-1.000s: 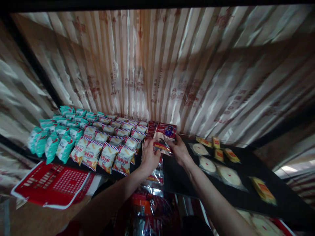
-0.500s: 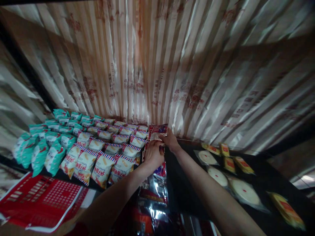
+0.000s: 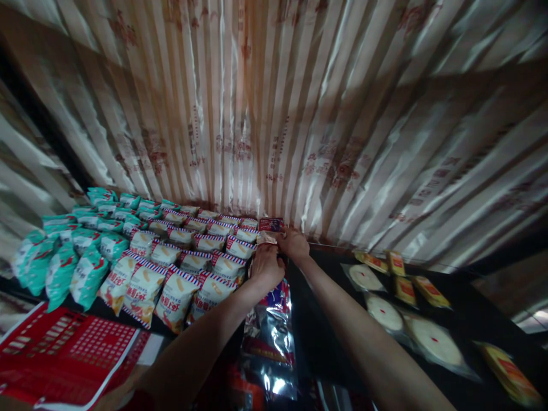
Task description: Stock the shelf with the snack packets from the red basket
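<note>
At the back of the black shelf, my right hand is closed on the right edge of a dark red snack packet, which lies against the wrapped wall. My left hand sits just nearer and to the left, its fingers bent over the same packet's near part; the fingertips are partly hidden. Below my left hand, a column of shiny silver and purple packets runs toward me. Directly left of my hands stand rows of cream snack bags with red and blue striped tops.
Teal snack bags stand in rows at the far left. A red basket is at lower left. To the right, round white flat packs and yellow packets lie on the black shelf. Plastic-wrapped sheeting forms the back wall.
The dark red packet now lies lower and flatter against the back. My right hand has come down slightly with it; my left hand stays close to the same place.
</note>
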A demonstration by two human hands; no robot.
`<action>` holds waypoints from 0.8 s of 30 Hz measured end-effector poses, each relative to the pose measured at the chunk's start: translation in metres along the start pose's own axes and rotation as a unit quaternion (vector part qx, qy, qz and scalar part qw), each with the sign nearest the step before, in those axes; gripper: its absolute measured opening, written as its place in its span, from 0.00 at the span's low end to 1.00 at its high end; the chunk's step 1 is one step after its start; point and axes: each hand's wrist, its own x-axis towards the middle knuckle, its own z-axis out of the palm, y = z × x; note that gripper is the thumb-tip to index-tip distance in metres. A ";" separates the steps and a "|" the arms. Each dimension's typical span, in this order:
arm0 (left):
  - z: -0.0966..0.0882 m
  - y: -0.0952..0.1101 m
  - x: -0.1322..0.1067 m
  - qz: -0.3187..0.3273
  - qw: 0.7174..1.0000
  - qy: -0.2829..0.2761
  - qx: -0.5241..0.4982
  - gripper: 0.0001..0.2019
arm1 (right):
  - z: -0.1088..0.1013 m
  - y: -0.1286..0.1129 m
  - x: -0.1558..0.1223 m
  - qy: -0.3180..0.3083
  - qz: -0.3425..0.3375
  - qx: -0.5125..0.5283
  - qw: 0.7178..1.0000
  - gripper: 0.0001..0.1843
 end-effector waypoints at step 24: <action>-0.014 -0.023 -0.248 0.050 0.976 -0.092 -0.189 0.12 | 0.017 0.032 -0.310 0.066 0.148 0.498 0.852 0.19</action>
